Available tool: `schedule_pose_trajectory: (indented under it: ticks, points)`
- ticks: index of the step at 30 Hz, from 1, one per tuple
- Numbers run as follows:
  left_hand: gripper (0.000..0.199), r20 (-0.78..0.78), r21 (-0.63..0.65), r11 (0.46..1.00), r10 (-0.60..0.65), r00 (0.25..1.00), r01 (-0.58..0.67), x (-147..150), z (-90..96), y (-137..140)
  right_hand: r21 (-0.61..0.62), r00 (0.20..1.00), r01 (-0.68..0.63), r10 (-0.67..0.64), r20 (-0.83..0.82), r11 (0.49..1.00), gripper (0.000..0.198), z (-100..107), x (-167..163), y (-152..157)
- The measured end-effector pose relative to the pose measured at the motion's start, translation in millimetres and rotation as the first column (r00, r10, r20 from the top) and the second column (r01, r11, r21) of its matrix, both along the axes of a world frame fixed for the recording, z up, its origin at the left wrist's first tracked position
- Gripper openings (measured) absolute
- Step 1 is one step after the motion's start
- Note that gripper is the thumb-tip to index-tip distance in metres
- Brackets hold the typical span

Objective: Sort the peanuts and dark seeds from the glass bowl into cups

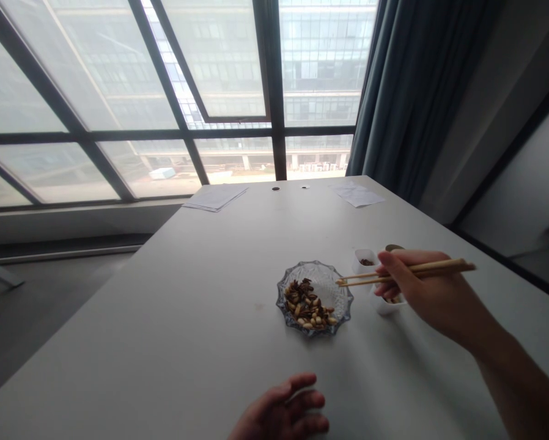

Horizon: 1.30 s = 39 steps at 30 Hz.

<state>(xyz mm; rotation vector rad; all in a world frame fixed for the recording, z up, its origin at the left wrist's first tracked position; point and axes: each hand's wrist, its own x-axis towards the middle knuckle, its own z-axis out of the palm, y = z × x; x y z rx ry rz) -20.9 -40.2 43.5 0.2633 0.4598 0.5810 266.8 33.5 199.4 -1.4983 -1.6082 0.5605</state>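
A pair of wooden chopsticks (439,267) is gripped in my right hand (414,293), above the right side of the table. Their tips reach over the right rim of a clear glass bowl (348,299) and come close together; a small pale piece seems to sit between them, too small to name. In the bowl, mixed nuts and seeds (304,305) are heaped on the left and near side. My left hand (286,409) rests nearer to me, below the bowl, fingers apart and holding nothing. Under my right hand a white cup (384,307) with pale pieces is partly hidden.
Behind it stands another small white cup (361,261) with dark bits, and a round dark-topped container (394,247) mostly covered by my hand. Paper sheets (217,197) lie at the table's far left, more paper (359,194) at far right. Windows and a dark curtain (394,91) border the back.
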Motion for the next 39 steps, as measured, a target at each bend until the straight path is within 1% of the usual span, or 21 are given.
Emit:
schedule_pose_trajectory:
  ticks: [2,4,6,7,12,15,17,19,21,24,28,31,33,36,39]
  points:
    - [0.033,0.006,0.001,1.0,0.0,1.0,0.0,-0.1,-0.3,-0.1,0.065,0.994,0.113,-0.112,-0.015,0.991,0.041,6.9,12.1,-1.9]
    - [0.034,0.01,0.003,1.0,0.001,1.0,-0.001,-0.3,-0.7,0.0,0.12,0.975,0.217,-0.221,0.018,0.969,0.04,13.2,24.5,-4.6]
    - [0.033,0.006,0.003,1.0,0.002,1.0,-0.002,-0.6,-0.9,0.2,0.138,0.958,0.264,-0.276,0.075,0.955,0.038,18.4,34.4,-7.8]
    - [0.033,0.002,0.003,1.0,0.002,1.0,-0.002,-0.6,-1.0,0.4,0.133,0.955,0.265,-0.279,0.102,0.955,0.037,20.3,37.8,-9.4]
    - [0.033,0.004,0.006,1.0,0.014,1.0,-0.014,-0.4,-1.8,0.1,0.107,0.961,0.197,-0.214,0.178,0.975,0.038,23.9,39.0,-13.1]
    - [0.032,-0.005,0.02,1.0,0.01,1.0,-0.01,-0.3,-2.4,-1.3,0.113,0.969,0.169,-0.186,0.163,0.979,0.041,22.5,32.2,-12.2]
    - [0.031,-0.018,0.032,0.999,0.005,1.0,-0.004,-0.5,-2.7,-1.7,0.09,0.978,0.15,-0.161,0.13,0.985,0.041,20.7,24.6,-12.2]
    - [0.031,-0.017,0.035,0.999,0.001,1.0,-0.001,-1.1,-3.0,-1.5,0.033,0.992,0.091,-0.093,0.089,0.995,0.041,18.4,14.1,-12.7]
    - [0.031,-0.017,0.036,0.999,0.0,1.0,0.001,-1.7,-3.1,-1.0,-0.03,0.996,-0.004,0.006,0.085,1.0,0.042,14.9,2.2,-12.6]
    - [0.032,-0.024,0.031,0.999,-0.005,1.0,0.006,-2.3,-2.5,-0.8,-0.116,0.986,-0.136,0.146,0.086,0.984,0.045,6.0,-13.5,-9.0]
    - [0.032,-0.018,0.021,1.0,0.0,1.0,0.001,-1.9,-2.0,-1.6,-0.186,0.974,-0.214,0.223,0.027,0.959,0.04,-10.3,-23.7,1.1]
    - [0.032,-0.002,0.02,1.0,-0.01,1.0,0.01,-1.4,-3.0,-1.4,-0.193,0.972,-0.226,0.235,0.025,0.955,0.04,-18.8,-25.0,7.1]
    - [0.032,0.007,0.02,1.0,-0.01,1.0,0.01,-1.2,-3.9,-0.9,-0.179,0.976,-0.209,0.217,0.024,0.961,0.041,-20.1,-23.6,8.4]
    - [0.032,0.005,0.016,1.0,0.005,1.0,-0.005,-1.2,-4.3,-0.4,-0.138,0.988,-0.146,0.152,0.032,0.98,0.042,-13.7,-16.7,5.5]
    - [0.031,-0.004,0.012,1.0,-0.001,1.0,0.002,-1.3,-3.3,-0.8,-0.071,0.999,-0.015,0.017,0.034,0.997,0.041,0.4,-1.6,-2.1]
